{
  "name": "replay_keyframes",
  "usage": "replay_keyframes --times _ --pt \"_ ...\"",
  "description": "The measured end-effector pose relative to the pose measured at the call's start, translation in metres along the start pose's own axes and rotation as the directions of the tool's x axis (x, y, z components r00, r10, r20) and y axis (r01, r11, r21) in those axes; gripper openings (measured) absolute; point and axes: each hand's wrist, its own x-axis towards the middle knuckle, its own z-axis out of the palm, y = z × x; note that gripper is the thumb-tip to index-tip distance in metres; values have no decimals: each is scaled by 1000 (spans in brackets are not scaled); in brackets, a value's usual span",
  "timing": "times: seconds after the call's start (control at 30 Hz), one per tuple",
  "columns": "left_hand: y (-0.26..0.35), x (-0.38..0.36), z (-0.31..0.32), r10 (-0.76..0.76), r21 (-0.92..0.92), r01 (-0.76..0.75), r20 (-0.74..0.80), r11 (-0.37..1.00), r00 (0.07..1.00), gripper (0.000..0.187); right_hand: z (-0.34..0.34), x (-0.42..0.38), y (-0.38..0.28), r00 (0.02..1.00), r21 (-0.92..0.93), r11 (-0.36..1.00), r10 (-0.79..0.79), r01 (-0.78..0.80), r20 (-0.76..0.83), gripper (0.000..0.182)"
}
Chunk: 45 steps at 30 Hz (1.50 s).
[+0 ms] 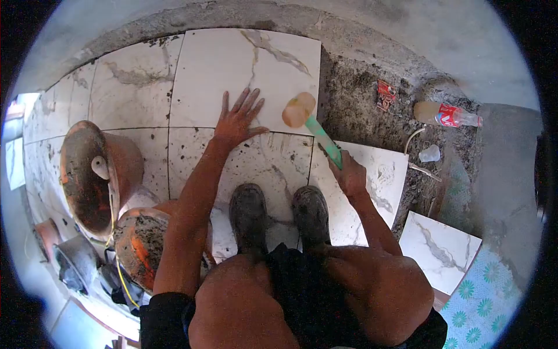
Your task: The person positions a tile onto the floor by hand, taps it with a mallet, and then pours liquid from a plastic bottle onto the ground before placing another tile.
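My left hand [237,121] lies flat with fingers spread on the lower part of a white marbled tile [215,64] by the wall. In my right hand [350,174] is the green handle of a mallet [299,110]. Its pale, rounded head is over the same tile, near the lower right corner. The tile's right edge borders rough grey mortar [354,87]. Below my hands, more speckled tiles [197,154] form the floor, and my dark shoes stand on them.
Two mortar-stained buckets [131,163] [142,244] stand at left. A bottle [447,114], red packet [385,96] and clear plastic cup [429,153] lie on the rough ground at right. Lower right are a loose tile [439,250] and a flower-patterned sheet [482,302].
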Motion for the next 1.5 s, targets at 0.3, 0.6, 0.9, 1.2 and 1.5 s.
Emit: replay_keyframes --times 0.3,0.6,0.9,1.2,1.5 --pt "1 3 -4 -17 26 15 91 1000 996 76 19 -3 2 1000 -36 999 9 -9 1 36" --pt "3 -1 -8 -24 3 24 79 1000 997 75 14 0 -15 997 33 998 56 -54 -62 38" --pt "1 3 -10 -46 -10 47 61 999 997 76 18 17 -15 992 26 1000 -1 5 -127 35" --pt "4 3 -12 -65 -48 68 66 997 996 78 30 27 -19 995 26 995 95 -94 -11 38" --pt "-36 -10 7 -286 151 305 -132 940 949 68 24 43 -40 993 179 984 4 17 -114 35"
